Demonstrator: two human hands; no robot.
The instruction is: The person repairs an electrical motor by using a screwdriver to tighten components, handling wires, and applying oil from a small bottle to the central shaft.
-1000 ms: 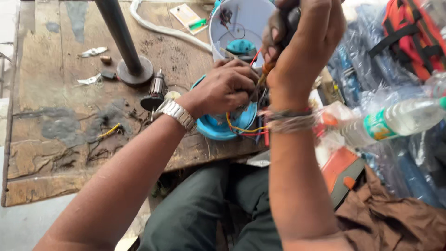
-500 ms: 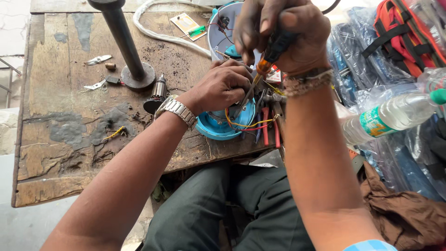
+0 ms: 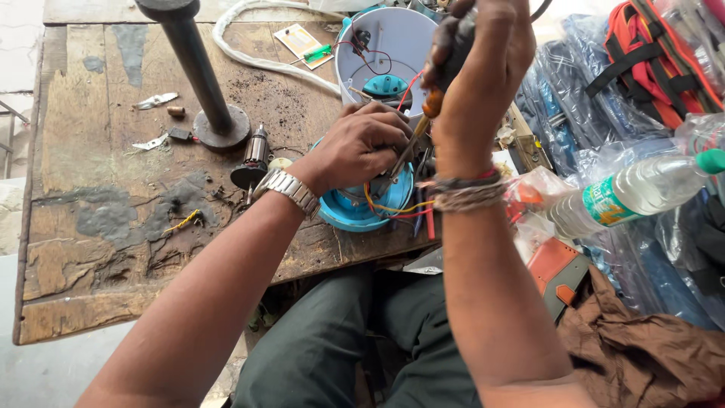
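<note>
Blue appliance base [image 3: 355, 211] at frame centre is being steadied by the left hand [image 3: 355, 147] — fingers curled closed over its wiring. A screwdriver [image 3: 415, 136] is being gripped tightly in the right hand [image 3: 483, 68]; its tip should be kept seated squarely — wires held aside.

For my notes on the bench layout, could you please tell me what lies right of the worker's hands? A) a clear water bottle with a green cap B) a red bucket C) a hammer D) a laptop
A: a clear water bottle with a green cap lies on its side among plastic bags, right of the right hand gripping the screwdriver.
</note>
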